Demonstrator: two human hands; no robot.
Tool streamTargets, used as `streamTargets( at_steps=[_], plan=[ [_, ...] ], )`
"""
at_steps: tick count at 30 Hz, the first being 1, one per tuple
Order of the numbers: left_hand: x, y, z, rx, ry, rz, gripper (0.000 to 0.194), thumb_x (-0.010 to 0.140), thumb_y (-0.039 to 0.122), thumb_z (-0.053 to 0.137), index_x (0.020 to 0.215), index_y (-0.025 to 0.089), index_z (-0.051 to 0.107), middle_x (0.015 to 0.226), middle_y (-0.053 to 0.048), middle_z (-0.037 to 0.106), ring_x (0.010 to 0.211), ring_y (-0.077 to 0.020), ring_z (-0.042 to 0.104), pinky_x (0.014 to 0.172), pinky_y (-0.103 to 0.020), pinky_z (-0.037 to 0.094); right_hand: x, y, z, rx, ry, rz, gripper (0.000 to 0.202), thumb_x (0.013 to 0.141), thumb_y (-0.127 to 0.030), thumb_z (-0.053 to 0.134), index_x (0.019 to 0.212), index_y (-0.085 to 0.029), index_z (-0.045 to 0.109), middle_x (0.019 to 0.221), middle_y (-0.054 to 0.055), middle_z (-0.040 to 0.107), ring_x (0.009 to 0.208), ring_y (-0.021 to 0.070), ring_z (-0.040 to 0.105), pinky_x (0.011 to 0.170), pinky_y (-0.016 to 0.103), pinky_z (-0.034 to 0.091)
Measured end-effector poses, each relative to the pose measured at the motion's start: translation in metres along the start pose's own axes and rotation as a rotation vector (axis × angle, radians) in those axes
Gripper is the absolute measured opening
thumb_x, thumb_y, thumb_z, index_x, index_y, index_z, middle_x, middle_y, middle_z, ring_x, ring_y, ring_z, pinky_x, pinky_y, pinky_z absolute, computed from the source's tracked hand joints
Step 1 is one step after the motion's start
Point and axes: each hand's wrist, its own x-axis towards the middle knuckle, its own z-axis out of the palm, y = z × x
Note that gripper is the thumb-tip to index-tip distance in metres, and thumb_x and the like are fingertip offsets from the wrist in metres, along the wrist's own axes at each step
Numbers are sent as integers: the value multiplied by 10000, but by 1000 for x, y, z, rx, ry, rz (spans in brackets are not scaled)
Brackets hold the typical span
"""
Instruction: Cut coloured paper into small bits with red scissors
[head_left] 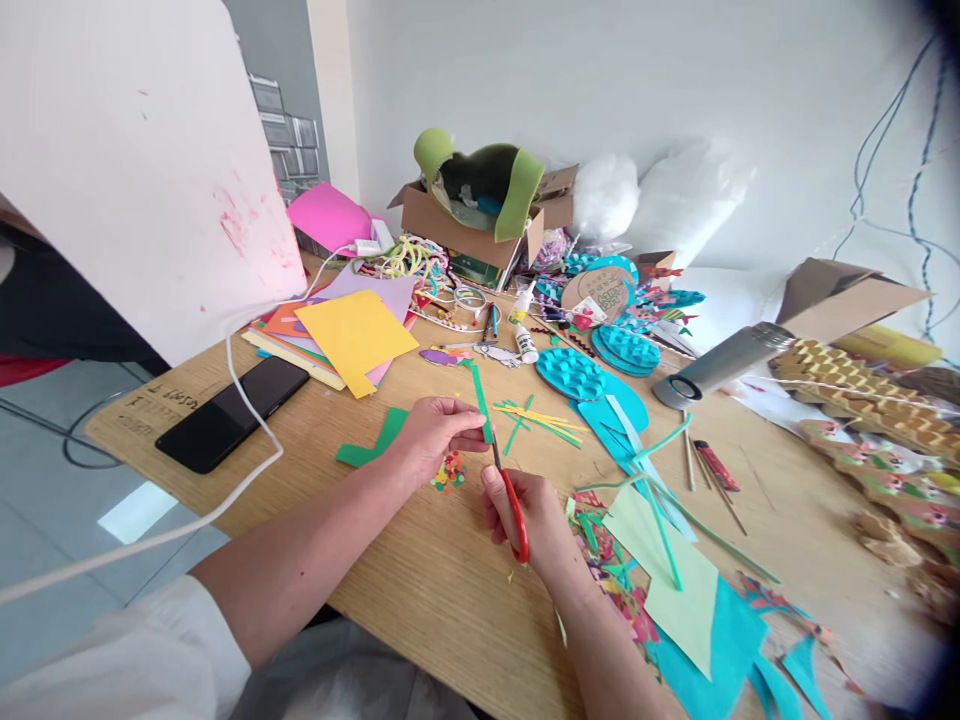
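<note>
Head view: left hand (pixel 439 435) pinches a green strip (pixel 480 395) near its lower end, thumb against fingers; right hand (pixel 529 510) grips red-handled scissors (pixel 519 525), fingers in the loops. Key relation: the strip's long axis runs away from the person, far end leaning slightly left, its near end at the scissor tips. Blades point up and away, roughly in line with the strip. Can't tell whether they touch it or how far they are parted. Left hand is nearer the strip; right hand sits lower, on the handle side.

Just below the left hand, a small pile of paper bits (pixel 450 472); left of it, green paper (pixel 375 440). Beyond and right of the hands, loose green and yellow strips (pixel 547 422) lie crossed. Right forearm is beside a heap of scraps and pale green paper (pixel 675 580).

Surface: wooden table (pixel 420 590), crowded. Phone (pixel 232 412) and yellow paper (pixel 360 335) left, white cable (pixel 244 480) over that side; glue bottle (pixel 526 345) mid-table; flask (pixel 720 362) lying at right.

Room: pale wall (pixel 585 60) behind, white board (pixel 135 150) at left, cardboard box (pixel 465 235) at the back.
</note>
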Motion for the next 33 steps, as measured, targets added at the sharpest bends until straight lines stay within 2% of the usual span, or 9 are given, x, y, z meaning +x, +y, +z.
streamTargets(
  at_steps=[8, 22, 33],
  plan=[
    [0, -2, -1, -12, -16, 10, 126, 615, 120, 732, 635, 101, 609, 603, -51, 656, 576, -147, 640, 623, -290, 545, 3, 8, 4, 17, 42, -8, 553, 778, -659, 519, 498, -183, 485, 381, -6, 505, 312, 120, 478, 339, 198, 304],
    [-1, -1, 1, -28, -18, -9, 129, 620, 117, 733, 634, 99, 606, 608, -56, 664, 600, -159, 658, 641, -294, 544, 1, -2, 1, 90, -21, 14, 538, 785, -660, 512, 536, -184, 486, 446, 1, 541, 337, 118, 482, 362, 208, 341],
    [-1, -1, 1, -32, -11, -11, 107, 630, 97, 716, 634, 97, 608, 602, -54, 658, 580, -151, 648, 628, -287, 545, 2, 4, 2, 14, 19, -3, 499, 823, -581, 524, 521, -186, 474, 399, -9, 500, 335, 119, 474, 365, 198, 314]
  ],
)
